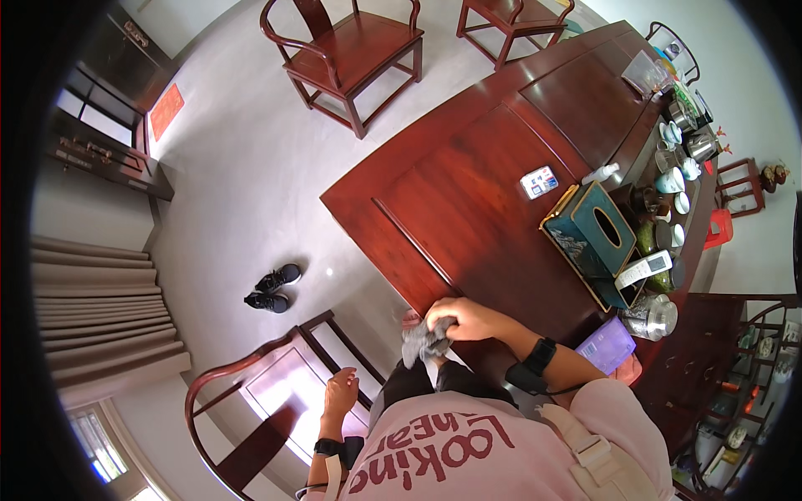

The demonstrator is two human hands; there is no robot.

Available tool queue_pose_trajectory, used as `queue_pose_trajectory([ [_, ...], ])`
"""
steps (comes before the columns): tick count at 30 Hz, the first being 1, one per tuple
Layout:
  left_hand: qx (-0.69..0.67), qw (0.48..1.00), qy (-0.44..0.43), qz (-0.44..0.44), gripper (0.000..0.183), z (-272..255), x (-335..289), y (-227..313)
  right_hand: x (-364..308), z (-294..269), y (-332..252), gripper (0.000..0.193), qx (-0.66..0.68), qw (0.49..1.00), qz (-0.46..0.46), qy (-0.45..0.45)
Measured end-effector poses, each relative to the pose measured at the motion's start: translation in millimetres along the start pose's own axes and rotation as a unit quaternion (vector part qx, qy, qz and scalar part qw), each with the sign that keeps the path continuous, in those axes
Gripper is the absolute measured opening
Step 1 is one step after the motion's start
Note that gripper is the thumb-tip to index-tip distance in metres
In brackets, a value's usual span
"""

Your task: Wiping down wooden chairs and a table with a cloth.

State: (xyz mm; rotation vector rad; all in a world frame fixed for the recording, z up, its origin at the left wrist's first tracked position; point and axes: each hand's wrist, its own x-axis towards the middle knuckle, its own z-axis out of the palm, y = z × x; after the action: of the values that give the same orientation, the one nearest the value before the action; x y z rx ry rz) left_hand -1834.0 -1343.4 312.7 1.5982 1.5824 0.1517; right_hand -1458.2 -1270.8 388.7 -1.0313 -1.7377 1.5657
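Observation:
My right hand (469, 321) is closed on a crumpled grey cloth (427, 341) at the near left corner of a dark red wooden table (476, 179). Part of the cloth hangs past the table's edge, above my legs. My left hand (340, 392) is loosely curled, with nothing visible in it. It hovers at my left side, beside the seat of a wooden armchair (276, 388). Both wrists wear black bands.
A green tissue box (589, 238), a white remote (643, 269), a glass jar (652, 317) and a purple package (607, 345) stand along the table's right side. Cups and a kettle lie beyond. Black shoes (273, 288) and another armchair (355, 46) are on the floor.

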Motion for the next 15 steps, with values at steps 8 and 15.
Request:
queue_pose_trajectory([
  [8, 0.023, 0.998, -0.006, -0.058, 0.024, 30, -52, -51, -36, -14, 7, 0.034, -0.234, 0.913, -0.039, 0.332],
  [15, 0.026, 0.991, -0.008, -0.134, 0.024, 60, -106, -113, -22, 33, 39, 0.045, -0.344, 0.873, -0.047, 0.344],
])
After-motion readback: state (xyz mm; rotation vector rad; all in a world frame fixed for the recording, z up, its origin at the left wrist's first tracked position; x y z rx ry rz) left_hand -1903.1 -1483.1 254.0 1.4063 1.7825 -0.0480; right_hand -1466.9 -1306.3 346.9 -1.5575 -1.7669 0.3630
